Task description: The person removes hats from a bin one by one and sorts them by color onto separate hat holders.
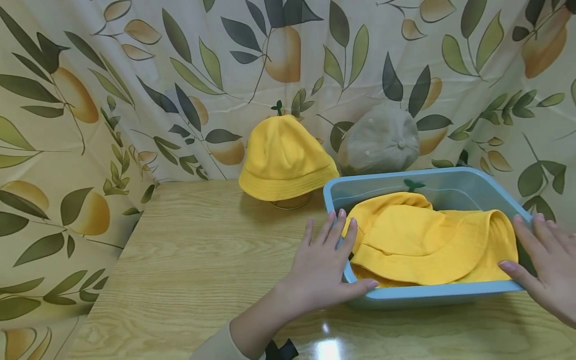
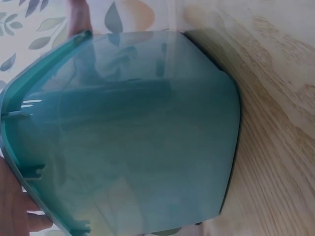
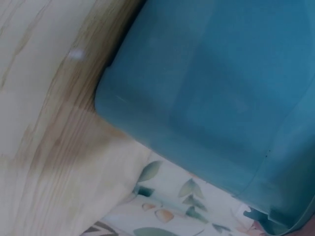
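A blue plastic bin (image 1: 445, 290) stands on the table, holding yellow fabric hats (image 1: 414, 240) with a small green sprout (image 1: 413, 185) showing at the back. My left hand (image 1: 321, 265) rests across the bin's left rim, fingers spread and fairly straight. At the opposite end, my right hand (image 1: 546, 265) lies on the right rim, its thumb near the front corner. Both wrist views look at the bin's outer walls; in the left one, fingers (image 2: 17, 206) touch the rim. The bin's far wall (image 3: 197, 88) fills much of the right wrist view.
Behind the bin, a yellow bucket hat (image 1: 285, 155) with a green sprout sits on a low stand. A grey cap (image 1: 382, 142) is to its right. A leaf-and-fruit patterned curtain (image 1: 189, 65) encloses the wood-grain table (image 1: 189, 250) at the back and sides.
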`<state>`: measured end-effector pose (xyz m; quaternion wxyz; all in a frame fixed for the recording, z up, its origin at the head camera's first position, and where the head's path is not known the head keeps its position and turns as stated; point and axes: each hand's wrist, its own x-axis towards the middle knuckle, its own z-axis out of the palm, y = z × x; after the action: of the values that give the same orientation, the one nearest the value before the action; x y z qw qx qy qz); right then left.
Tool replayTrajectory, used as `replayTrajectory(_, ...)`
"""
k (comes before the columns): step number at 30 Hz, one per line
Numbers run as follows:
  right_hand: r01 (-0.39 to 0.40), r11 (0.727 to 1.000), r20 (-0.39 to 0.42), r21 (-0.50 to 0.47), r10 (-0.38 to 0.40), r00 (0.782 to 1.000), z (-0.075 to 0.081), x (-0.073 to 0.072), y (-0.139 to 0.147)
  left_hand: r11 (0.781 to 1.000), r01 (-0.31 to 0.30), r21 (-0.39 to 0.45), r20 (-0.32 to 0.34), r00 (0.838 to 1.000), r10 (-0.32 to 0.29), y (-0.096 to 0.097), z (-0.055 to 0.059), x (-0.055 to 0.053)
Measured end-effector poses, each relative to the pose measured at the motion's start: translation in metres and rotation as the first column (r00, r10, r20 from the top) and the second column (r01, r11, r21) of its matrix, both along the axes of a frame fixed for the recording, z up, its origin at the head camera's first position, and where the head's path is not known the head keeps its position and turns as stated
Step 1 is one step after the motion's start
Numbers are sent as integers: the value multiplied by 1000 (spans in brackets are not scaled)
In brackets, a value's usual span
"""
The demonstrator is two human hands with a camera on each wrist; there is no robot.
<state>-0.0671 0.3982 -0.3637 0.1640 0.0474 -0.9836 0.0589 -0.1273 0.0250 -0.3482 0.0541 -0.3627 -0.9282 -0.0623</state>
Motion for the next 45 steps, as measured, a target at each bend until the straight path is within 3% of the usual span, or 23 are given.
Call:
replayTrajectory(8,6,999,5,49,-6,1000,4,-1,-11,1000,1,3,27,1000,-1,-10,1,1)
replayTrajectory(15,30,995,75,92,-37,997,8,0,-23,1000,-1,29,22,1000,0,-21,0,1)
replayTrajectory(24,-50,992,111,114,37,993,10,-2,-26,999,19,41,-7,1000,-19,-30,0,-1)
replayTrajectory(27,-134,983,76,122,125,989,9,-5,-17,999,20,39,-7,1000,-19,-30,-1,-2)
replayTrajectory(29,-221,969,35,115,218,975,9,-8,-7,999,13,46,-5,1000,-13,-28,-1,-1)
replayTrajectory(32,-379,922,-33,76,382,924,10,-16,9,999,-6,52,4,1000,6,-23,-1,-1)
replayTrajectory(34,-447,893,-60,50,450,891,11,-21,15,998,-14,55,21,1000,13,-20,1,-1)
replayTrajectory(36,-474,880,-71,40,475,877,11,-23,17,999,-19,42,28,999,17,-17,3,-1)
replayTrajectory(45,-443,895,-46,50,445,894,14,-23,6,1000,-26,-12,3,1000,26,-20,4,1)
